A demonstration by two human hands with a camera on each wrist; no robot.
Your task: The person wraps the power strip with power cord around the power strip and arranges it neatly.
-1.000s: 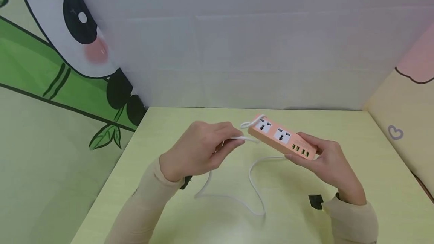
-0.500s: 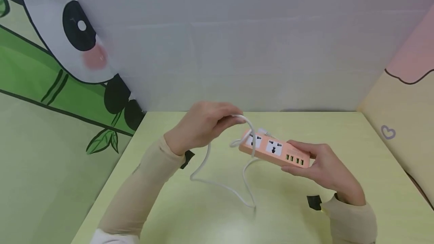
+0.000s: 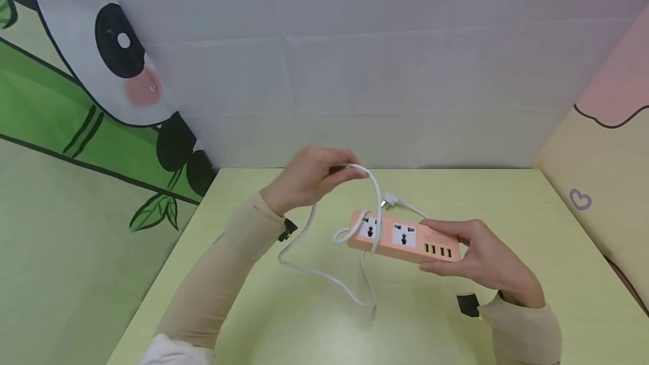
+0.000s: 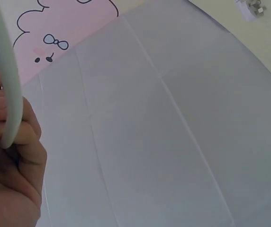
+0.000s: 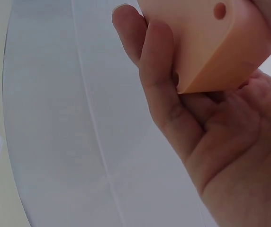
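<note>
My right hand (image 3: 479, 249) grips the right end of a peach-coloured power strip (image 3: 387, 235), its sockets and USB ports facing up toward the head camera. In the right wrist view, fingers curl under the strip's end (image 5: 211, 52). My left hand (image 3: 316, 176) pinches the white power cord (image 3: 377, 193) above and left of the strip. From those fingers the cord arches over to the strip's left end, where a loop crosses the first socket. The left wrist view shows the cord (image 4: 10, 90) running past curled fingers. Behind the strip lies the white plug (image 3: 390, 200).
A slack length of cord (image 3: 324, 275) droops over the pale yellow-green table (image 3: 284, 331). Black tape pieces mark the table, one (image 3: 468, 305) near the right sleeve. A pale cloth wall (image 3: 355, 83) stands behind, with cartoon-printed panels at both sides.
My left hand has risen, pulling the cord into an arch over the strip. The strip has lowered slightly, shifted left and turned more level. The plug has come into sight behind it.
</note>
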